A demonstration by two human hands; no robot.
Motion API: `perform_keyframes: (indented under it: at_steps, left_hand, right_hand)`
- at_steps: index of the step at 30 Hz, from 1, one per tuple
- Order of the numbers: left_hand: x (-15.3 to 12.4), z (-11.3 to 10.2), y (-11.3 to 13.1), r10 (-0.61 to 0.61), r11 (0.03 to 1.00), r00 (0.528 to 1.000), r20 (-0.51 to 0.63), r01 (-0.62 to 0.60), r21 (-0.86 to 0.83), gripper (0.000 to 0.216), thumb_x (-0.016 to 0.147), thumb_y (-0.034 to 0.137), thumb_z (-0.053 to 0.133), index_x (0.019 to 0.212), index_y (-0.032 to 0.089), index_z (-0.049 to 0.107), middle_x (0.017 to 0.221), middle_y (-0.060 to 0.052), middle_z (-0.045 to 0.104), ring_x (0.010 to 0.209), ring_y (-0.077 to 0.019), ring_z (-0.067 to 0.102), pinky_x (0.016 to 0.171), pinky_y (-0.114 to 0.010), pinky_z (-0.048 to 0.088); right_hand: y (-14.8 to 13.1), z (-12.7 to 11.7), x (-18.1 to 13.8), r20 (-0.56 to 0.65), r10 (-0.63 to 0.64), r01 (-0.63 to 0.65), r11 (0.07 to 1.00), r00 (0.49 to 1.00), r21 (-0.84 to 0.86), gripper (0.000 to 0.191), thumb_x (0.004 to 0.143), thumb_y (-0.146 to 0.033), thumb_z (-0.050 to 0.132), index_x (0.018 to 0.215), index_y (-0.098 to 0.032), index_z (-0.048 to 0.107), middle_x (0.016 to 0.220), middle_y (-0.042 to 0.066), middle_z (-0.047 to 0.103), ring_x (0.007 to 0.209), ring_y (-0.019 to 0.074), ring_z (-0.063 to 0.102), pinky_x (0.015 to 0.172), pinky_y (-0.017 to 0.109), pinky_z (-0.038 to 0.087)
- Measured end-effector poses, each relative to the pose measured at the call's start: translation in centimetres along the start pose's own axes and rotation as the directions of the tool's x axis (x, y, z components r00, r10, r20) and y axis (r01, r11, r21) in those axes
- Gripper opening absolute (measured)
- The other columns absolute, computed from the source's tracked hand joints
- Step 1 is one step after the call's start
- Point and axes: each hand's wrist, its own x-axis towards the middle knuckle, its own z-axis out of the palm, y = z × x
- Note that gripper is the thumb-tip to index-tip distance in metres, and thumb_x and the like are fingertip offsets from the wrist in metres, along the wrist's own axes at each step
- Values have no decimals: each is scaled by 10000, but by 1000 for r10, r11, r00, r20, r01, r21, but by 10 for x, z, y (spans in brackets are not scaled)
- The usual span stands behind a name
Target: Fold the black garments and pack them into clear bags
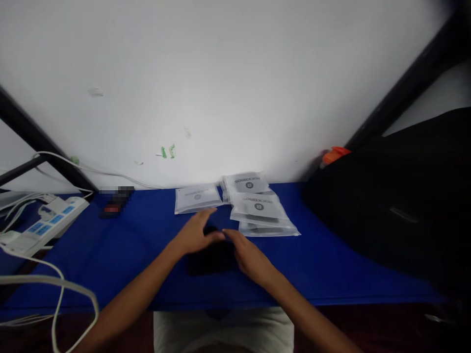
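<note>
A soft-looking black item (pixel 210 260) lies on the blue tabletop (pixel 147 235) in front of me; its kind is too dark to make out. My left hand (pixel 193 234) is at its upper left, thumb and forefinger spread apart, with a dark patch showing between them. From the right side my right hand (pixel 250 256) reaches over the item's edge, fingers stretched to the left and open. Its fingertips come close to the left thumb. Just beyond the hands lie a flat frosted zip bag (pixel 197 197) and a pile of similar printed bags (pixel 259 208).
At the left are a white power strip (pixel 55 223) with plugs and loose white cables (pixel 47 279). A dark, partly blurred object (pixel 117 202) lies near the wall (pixel 235 88). A large black bag-like bulk (pixel 397 211) fills the right side, an orange object (pixel 335 155) behind it.
</note>
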Motion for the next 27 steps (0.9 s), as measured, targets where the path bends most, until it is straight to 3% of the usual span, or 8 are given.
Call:
perform_keyframes:
  at_steps: [2, 5, 7, 10, 13, 19, 23, 27]
  left_hand:
    - [-22, 10, 25, 99, 992, 993, 59, -94, -86, 1128, 656, 748, 676, 1524, 206, 203, 1532, -174, 359, 1416, -370, 319, 1145, -543, 277]
    - [-44, 20, 40, 48, 986, 995, 86, -34, -165, 1051, 675, 574, 772, 1509, 218, 238, 1395, -193, 486, 1314, -396, 430, 1105, -628, 264]
    - [-51, 21, 35, -7, 958, 999, 37, 18, -286, 992, 694, 501, 792, 1494, 251, 262, 1312, -164, 519, 1243, -356, 488, 1076, -596, 328]
    - [-60, 15, 22, -78, 873, 990, -120, 9, -488, 1006, 644, 519, 831, 1463, 293, 292, 1274, -128, 497, 1180, -308, 521, 1022, -512, 428]
    - [-73, 8, 10, -138, 829, 955, -261, -33, -558, 852, 716, 484, 793, 1419, 303, 348, 1259, -101, 505, 1164, -272, 537, 1036, -474, 428]
    - [-110, -7, -34, -280, 873, 898, -338, 92, -479, 657, 832, 368, 683, 1405, 292, 370, 1367, -90, 497, 1279, -266, 491, 1099, -485, 386]
    - [-132, -20, -67, -290, 953, 894, -342, 238, -185, 528, 862, 294, 569, 1377, 255, 459, 1431, -126, 432, 1328, -333, 428, 1087, -569, 376]
    - [-137, -28, -58, -242, 969, 869, -432, 244, -52, 432, 897, 220, 447, 1322, 243, 520, 1383, -122, 482, 1302, -313, 460, 1090, -540, 389]
  right_hand:
    - [-2, 1, -1, -63, -10, 15, 996, 998, 85, 651, 799, 6, 376, 1425, -175, 379, 1331, 150, 569, 1231, 228, 566, 1021, 451, 493]
    - [-12, 3, 1, -162, 13, 14, 986, 987, 168, 488, 906, -78, 359, 1377, -195, 411, 1275, 135, 604, 1182, 217, 600, 1002, 440, 509]
    - [-20, 5, 4, -183, 51, -14, 979, 982, 202, 404, 956, -147, 362, 1351, -203, 425, 1239, 133, 619, 1143, 215, 620, 975, 428, 525]
    - [-32, 6, 8, -110, 53, -34, 985, 993, 170, 402, 972, -246, 430, 1370, -194, 412, 1253, 148, 610, 1135, 239, 613, 956, 437, 524]
    - [-39, 5, 10, 68, -20, 17, 999, 997, 44, 521, 914, -245, 544, 1408, -167, 400, 1299, 161, 583, 1171, 271, 569, 972, 451, 495]
    - [-39, 5, 11, 182, 81, -57, 989, 980, -136, 607, 840, -49, 500, 1428, -176, 420, 1097, 109, 609, 984, 233, 570, 900, 397, 498]
    - [-34, 1, 6, 173, 140, -98, 968, 975, -230, 600, 819, -57, 514, 1405, -173, 459, 1039, 106, 586, 942, 239, 549, 865, 394, 491]
    - [-28, -6, -1, 154, 170, -127, 958, 973, -257, 497, 831, -124, 541, 1328, -127, 522, 1042, 125, 591, 967, 267, 543, 878, 426, 487]
